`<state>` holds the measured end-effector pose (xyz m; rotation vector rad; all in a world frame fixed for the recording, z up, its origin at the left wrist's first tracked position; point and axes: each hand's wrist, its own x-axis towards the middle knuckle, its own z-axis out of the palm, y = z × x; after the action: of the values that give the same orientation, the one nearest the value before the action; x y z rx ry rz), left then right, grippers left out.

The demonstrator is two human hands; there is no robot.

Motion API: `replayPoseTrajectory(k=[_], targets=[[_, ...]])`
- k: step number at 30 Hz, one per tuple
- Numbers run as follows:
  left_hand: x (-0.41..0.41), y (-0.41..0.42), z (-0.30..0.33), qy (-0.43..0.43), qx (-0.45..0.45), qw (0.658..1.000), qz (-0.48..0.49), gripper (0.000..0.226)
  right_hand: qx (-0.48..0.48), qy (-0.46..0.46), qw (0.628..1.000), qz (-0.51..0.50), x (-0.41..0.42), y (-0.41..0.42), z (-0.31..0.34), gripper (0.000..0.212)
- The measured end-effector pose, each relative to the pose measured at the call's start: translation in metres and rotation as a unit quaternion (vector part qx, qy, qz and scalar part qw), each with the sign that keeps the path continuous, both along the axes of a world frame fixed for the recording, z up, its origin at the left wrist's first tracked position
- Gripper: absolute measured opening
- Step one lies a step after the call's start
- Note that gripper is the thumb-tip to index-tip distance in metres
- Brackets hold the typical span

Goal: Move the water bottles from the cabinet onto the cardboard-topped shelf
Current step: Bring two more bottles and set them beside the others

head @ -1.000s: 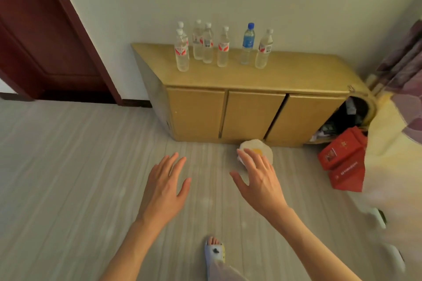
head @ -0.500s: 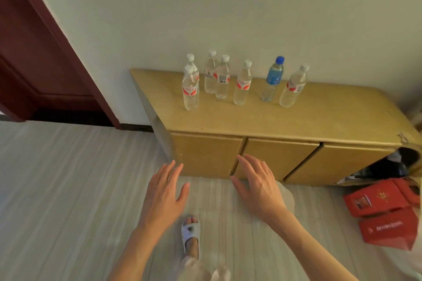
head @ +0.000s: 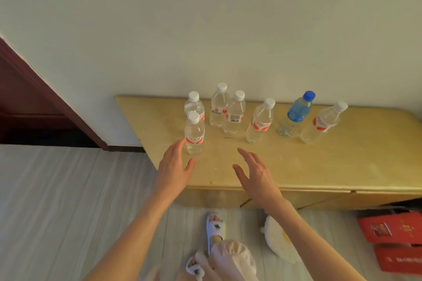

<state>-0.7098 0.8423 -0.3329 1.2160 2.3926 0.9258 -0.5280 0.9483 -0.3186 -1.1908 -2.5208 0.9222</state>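
Several clear water bottles with red labels and white caps stand on the yellow cabinet top (head: 319,166) against the wall. The nearest bottle (head: 194,136) is at the left front, with another (head: 194,104) right behind it. One bottle (head: 294,114) has a blue label and a blue cap. My left hand (head: 174,167) is open over the cabinet's front left, fingertips just beside the nearest bottle. My right hand (head: 255,177) is open over the bare front middle of the top, apart from a red-labelled bottle (head: 260,122). The cardboard-topped shelf is out of view.
A dark red door frame (head: 45,98) stands at the left. Red boxes (head: 392,242) lie on the floor at the right, and a white plush item (head: 280,239) lies in front of the cabinet. My slippered feet (head: 214,226) are on the grey plank floor.
I have stepped closer to the cabinet. Both hands rose from floor height to above the cabinet top, the left one arriving beside the nearest bottle.
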Motion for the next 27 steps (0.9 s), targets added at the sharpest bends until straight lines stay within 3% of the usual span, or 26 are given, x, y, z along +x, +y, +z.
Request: replayPoseTrajectory(k=[6,13,18,23,27], targets=[[-0.045,0.078,-0.013,-0.117,0.005,0.991,0.068,0.067,-0.051,0.033,0.998,0.025,-0.105,0.089,0.001,0.043],[-0.070,0.101,-0.018,-0.143,0.000,0.989,0.033,0.038,-0.079,-0.011,0.990,0.117,-0.205,0.149,-0.002,0.059],[-0.091,0.093,-0.018,-0.125,-0.016,0.992,0.007,0.039,-0.078,0.001,0.983,0.169,-0.219,0.155,-0.010,0.047],[-0.124,0.091,-0.020,-0.115,-0.021,0.993,-0.007,0.036,-0.050,-0.037,0.978,0.197,-0.216,0.151,-0.010,0.051],[-0.139,0.083,-0.020,-0.152,-0.010,0.988,-0.030,0.037,0.022,-0.025,0.991,0.129,-0.203,0.134,-0.014,0.038]])
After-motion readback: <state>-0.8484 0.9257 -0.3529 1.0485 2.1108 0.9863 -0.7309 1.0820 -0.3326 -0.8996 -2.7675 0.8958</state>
